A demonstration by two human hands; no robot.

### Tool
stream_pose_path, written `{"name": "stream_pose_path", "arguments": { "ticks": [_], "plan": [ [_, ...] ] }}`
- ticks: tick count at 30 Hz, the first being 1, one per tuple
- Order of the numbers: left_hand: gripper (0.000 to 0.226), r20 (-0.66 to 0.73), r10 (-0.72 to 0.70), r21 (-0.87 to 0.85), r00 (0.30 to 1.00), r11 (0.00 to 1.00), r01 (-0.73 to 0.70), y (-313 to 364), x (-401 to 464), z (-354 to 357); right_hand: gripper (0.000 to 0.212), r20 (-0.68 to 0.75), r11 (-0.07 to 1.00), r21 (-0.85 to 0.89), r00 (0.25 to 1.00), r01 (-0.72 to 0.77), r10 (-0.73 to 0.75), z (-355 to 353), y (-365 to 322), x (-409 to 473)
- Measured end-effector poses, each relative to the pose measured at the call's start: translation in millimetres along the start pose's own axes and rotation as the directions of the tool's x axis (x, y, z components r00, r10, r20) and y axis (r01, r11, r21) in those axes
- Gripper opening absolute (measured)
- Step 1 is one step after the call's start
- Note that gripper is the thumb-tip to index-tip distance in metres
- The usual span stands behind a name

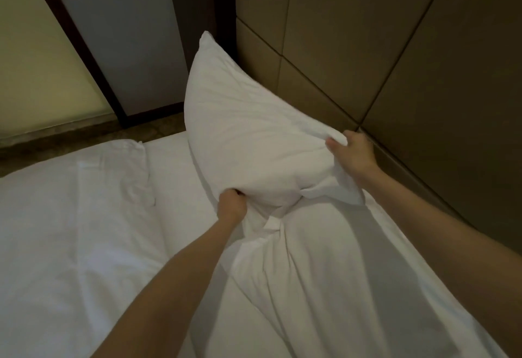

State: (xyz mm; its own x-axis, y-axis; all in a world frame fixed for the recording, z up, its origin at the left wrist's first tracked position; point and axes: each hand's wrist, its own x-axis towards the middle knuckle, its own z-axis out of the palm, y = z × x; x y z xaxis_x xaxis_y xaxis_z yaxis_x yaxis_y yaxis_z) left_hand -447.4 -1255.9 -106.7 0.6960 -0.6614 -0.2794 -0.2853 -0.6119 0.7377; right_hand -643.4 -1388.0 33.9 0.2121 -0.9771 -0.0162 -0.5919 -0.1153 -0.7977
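Slippage is the chief risk: the pillow (248, 131) is held tilted above the head end of the bed (70, 230), one corner pointing up beside the padded wall panel (395, 61), and it is carried only by cloth gathered at its two lower corners. The left hand (232, 205) is curled into a bunch of fabric at the near left corner, and a fold at the right corner is pinched by the right hand (354, 150), thumb on top. If only the cover is caught, and not the filling, the filling could sag or slide, and the loose fabric (324, 258) trailing toward the person could be dragged askew. The fingertips of both hands are buried in cloth, so the depth of each grip cannot be judged. Whether the trailing fabric belongs to the pillow's case or to the bedding cannot be told, white lying on white, nor whether the pillow touches the panel.
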Motion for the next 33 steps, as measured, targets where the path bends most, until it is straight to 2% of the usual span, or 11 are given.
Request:
{"name": "stream_pose_path", "arguments": {
  "ticks": [5, 8, 10, 13, 16, 19, 21, 27, 29, 31, 33],
  "plan": [
    [0.025, -0.307, 0.045, -0.12, 0.951, 0.989, -0.086, 44.1, 25.6, -58.7, 0.03, -0.115, 0.989, 0.014, 0.982, 0.15, -0.148, -4.3, -27.7, 7.2],
    [0.02, -0.368, 0.065, -0.118, 0.927, 0.986, -0.116, 41.4, 32.5, -78.6, 0.033, -0.129, 0.983, -0.038, 0.975, 0.177, -0.18, 6.9, -39.5, 5.5],
    [0.024, -0.289, 0.084, -0.025, 0.954, 0.995, -0.095, 21.2, 28.4, -73.3, 0.035, -0.101, 0.985, -0.098, 0.983, 0.145, -0.155, 11.5, -40.3, 3.2],
    [0.035, 0.044, 0.07, 0.239, 0.997, 0.968, -0.079, -26.4, 6.1, -41.2, 0.021, 0.023, 0.922, -0.385, 0.999, 0.053, -0.048, 7.2, -19.8, -3.5],
    [0.036, 0.167, 0.063, 0.23, 0.984, 0.968, -0.101, -45.1, -13.2, -17.0, 0.024, 0.009, 0.848, -0.529, 0.998, -0.043, 0.056, -3.1, 13.0, -15.5],
    [0.022, 0.074, 0.137, -0.045, 0.988, 0.99, -0.134, -37.0, -18.8, -12.8, 0.021, -0.239, 0.941, -0.327, 0.971, -0.09, 0.009, -3.1, 25.8, -22.9],
    [0.019, 0.057, 0.158, -0.128, 0.986, 0.98, -0.15, -41.0, -25.5, -13.2, 0.024, -0.327, 0.978, -0.195, 0.945, -0.075, 0.007, 4.4, 30.2, -29.6],
    [0.027, 0.207, 0.155, 0.093, 0.966, 0.98, -0.177, -47.6, -19.5, -22.0, 0.025, -0.212, 0.972, -0.209, 0.975, -0.109, 0.064, -0.3, 35.1, -37.5],
    [0.008, 0.009, 0.155, -0.117, 0.988, 0.981, -0.153, -33.4, -18.2, -27.6, 0.028, -0.184, 0.975, -0.216, 0.983, -0.051, 0.011, -7.7, 31.6, -38.3],
    [0.032, -0.202, 0.013, -0.472, 0.979, 0.875, -0.109, -12.0, -22.6, -35.6, 0.032, -0.184, 0.972, -0.234, 0.98, 0.025, -0.07, -9.3, 25.9, -42.7],
    [0.057, -0.049, 0.049, -0.58, 0.998, 0.812, -0.069, 19.7, -25.5, -32.4, 0.031, -0.195, 0.973, -0.221, 0.974, 0.069, -0.114, -7.7, 18.9, -46.4]
  ]
}}
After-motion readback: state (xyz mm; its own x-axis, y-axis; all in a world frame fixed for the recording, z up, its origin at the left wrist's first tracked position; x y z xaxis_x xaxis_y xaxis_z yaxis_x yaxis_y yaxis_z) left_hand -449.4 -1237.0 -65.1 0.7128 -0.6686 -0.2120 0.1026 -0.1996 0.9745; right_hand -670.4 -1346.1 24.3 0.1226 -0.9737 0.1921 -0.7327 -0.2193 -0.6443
